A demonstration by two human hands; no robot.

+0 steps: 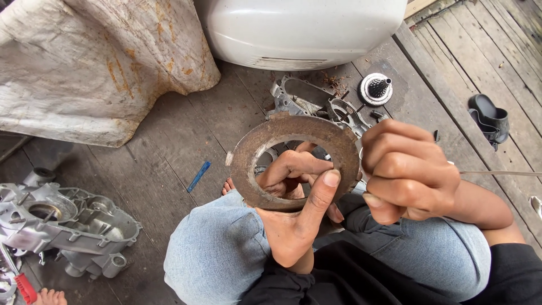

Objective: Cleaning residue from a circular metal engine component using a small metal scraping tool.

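left hand [293,220] has the rusty ring [294,162] pinched by its lower rim, thumb over the front, held up face-on above the knees, while the right hand [407,175], fisted around a thin metal rod [502,173], sits touching the ring's right edge.

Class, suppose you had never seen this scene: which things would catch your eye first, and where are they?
At centre, the left hand holds up a rusty flat ring, fingers curled through its hole. Beside it, the right hand grips a thin metal rod pointing right. A grey engine casing lies on the wooden floor at far left.
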